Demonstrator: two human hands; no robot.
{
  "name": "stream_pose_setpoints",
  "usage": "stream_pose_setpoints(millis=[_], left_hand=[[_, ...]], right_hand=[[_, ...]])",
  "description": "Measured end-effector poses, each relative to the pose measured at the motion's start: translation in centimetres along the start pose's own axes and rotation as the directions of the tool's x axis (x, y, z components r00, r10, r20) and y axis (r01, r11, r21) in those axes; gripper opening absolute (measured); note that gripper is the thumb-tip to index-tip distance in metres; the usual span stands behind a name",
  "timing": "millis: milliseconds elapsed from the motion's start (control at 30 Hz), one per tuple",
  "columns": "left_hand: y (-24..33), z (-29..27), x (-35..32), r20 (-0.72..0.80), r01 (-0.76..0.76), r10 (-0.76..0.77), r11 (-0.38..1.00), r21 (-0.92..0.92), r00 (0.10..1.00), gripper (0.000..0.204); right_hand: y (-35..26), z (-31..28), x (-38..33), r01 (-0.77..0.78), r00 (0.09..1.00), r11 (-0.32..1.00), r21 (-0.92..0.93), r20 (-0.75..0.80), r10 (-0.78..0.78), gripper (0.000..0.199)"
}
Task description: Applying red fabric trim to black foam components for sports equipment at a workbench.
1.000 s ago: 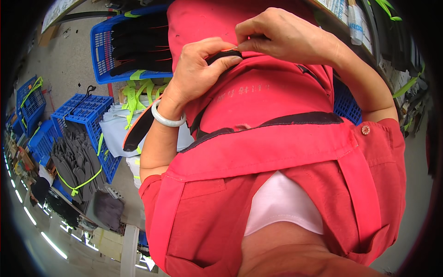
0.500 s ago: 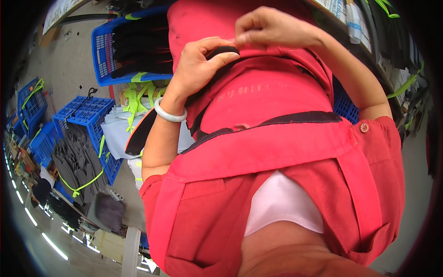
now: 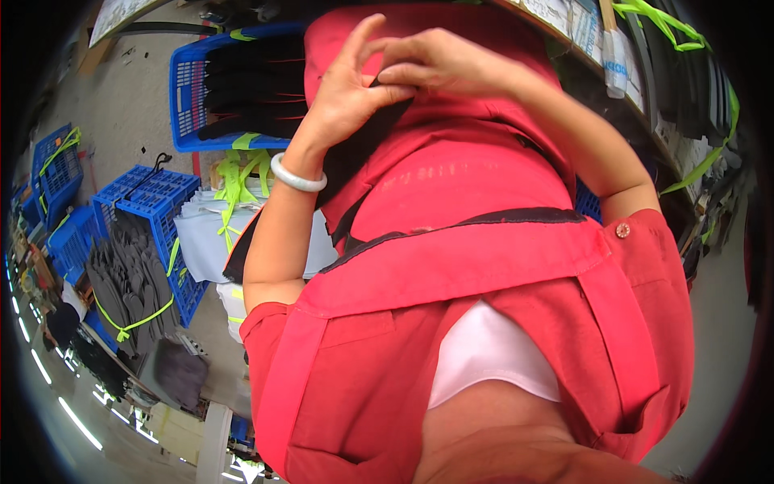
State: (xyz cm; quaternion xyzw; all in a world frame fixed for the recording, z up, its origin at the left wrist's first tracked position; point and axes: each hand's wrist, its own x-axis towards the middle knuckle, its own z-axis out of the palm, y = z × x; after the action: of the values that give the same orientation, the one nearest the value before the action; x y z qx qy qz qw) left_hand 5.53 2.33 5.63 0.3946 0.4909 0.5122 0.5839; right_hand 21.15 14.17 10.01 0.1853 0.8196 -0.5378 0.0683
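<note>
Over my red apron, both hands meet at a long black piece of fabric with an orange-red edge. My left hand, a pale bangle on its wrist, grips the upper end of the piece with the thumb on top and a finger raised. From there the fabric runs down behind my left forearm, its lower end showing beside the elbow. My right hand is closed in a pinch against the left fingers at that end. Whatever lies between its fingertips is hidden.
Ahead on the left, a blue crate holds stacked black pieces. Below it are light grey sheets with yellow-green ties, another blue crate and a tied grey bundle. A cluttered bench lines the far right.
My right hand has come down and left to meet the left fingers. My left hand has risen slightly and raised a finger, and more of the black fabric shows below it.
</note>
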Motion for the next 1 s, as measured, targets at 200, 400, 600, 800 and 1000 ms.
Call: stream_pose_setpoints(millis=[200, 400, 600, 800, 1000], left_hand=[[2.0, -6.9, -5.4, 0.062, 0.398, -0.473, 0.798, 0.452, 0.879, 0.028], [2.4, -11.6, -9.4, -0.079, 0.613, -0.620, 0.735, 0.291, 0.781, 0.029], [0.8, -8.9, -4.9, -0.441, -0.023, -0.237, 0.860, -0.509, 0.866, 0.026], [-2.1, -5.0, -3.1, -0.439, -0.086, -0.120, 0.904, -0.420, 0.890, 0.028], [-3.6, -4.6, -5.2, -0.214, 0.108, -0.238, 0.868, -0.484, 0.947, 0.021]], right_hand=[[3.2, -5.2, -1.5, -0.169, 0.908, 0.958, 0.233, -0.341, 0.243, 0.025], [3.4, -8.2, -1.8, -0.126, 0.775, 0.933, 0.336, -0.554, 0.304, 0.027], [-0.1, 1.9, 3.4, 0.035, 0.962, 0.887, 0.460, -0.257, 0.095, 0.039], [-0.1, 6.0, 5.7, -0.071, 0.980, 0.843, 0.533, -0.120, 0.158, 0.026], [1.5, 6.1, 5.5, -0.075, 0.985, 0.884, 0.461, -0.103, 0.137, 0.019]])
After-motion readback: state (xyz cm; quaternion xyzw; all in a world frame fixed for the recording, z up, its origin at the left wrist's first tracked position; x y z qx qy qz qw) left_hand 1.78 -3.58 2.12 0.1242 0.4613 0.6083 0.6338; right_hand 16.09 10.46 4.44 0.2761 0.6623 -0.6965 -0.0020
